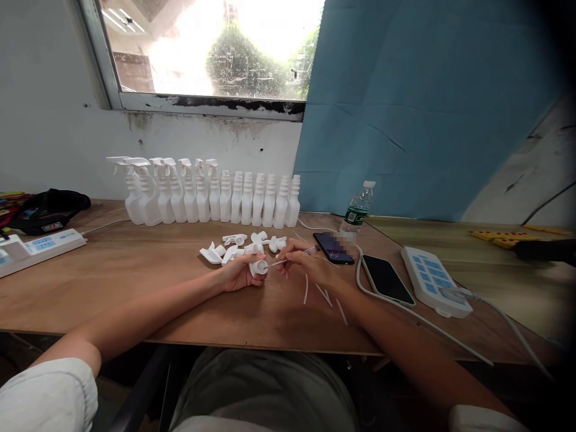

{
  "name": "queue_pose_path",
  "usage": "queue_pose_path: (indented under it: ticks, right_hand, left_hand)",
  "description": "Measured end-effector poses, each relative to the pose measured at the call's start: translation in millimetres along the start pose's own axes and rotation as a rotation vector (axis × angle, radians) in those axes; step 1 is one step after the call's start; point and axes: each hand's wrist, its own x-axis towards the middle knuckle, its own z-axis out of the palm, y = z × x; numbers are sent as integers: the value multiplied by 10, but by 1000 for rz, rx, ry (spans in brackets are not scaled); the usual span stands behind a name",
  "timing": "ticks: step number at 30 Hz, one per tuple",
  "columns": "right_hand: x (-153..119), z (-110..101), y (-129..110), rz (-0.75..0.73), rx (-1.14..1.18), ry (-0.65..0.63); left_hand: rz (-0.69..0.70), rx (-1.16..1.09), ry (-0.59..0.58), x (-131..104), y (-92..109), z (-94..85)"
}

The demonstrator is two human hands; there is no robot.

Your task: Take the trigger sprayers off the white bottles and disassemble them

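My left hand [240,273] is closed around a white spray head [258,268], its round collar facing right. In my right hand [300,257] is a thin screwdriver-like tool [275,263], pinched between the fingers, its tip at the collar's opening. Several loose white spray heads [212,252] lie just behind my left hand. Thin white tubes [306,289] are scattered on the table beside and below my right hand.
White bottles [236,198] stand in a row at the back, some with spray heads. To the right are a clear water bottle [357,210], two phones [387,279], a cable and a power strip [434,279]. Another power strip [49,245] lies left.
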Motion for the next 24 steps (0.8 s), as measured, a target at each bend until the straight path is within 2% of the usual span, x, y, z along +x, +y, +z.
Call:
queue_pose_path:
  ticks: [7,10,13,16,19,22,24]
  right_hand:
    - [6,59,64,1,74,-37]
    - [1,72,98,-12,28,-71]
    - [-12,73,88,-204,-259,-103]
    - [-36,67,48,-423,-646,-222]
    - [-53,74,30,-497,-815,-333]
    - [-60,110,28,-500,-749,-261]
    - [-64,136,16,-417,-649,-160]
  left_hand:
    - [10,-81,-31,3,21,-44]
    - [-24,-98,-61,-10,46,-20]
    - [-46,-141,-55,-8,59,-17]
    - [-39,-198,-34,16,48,-43]
    - [-44,-210,-1,31,33,-59]
    - [-42,-213,21,20,36,-37]
    - [-26,-193,17,6,45,-12]
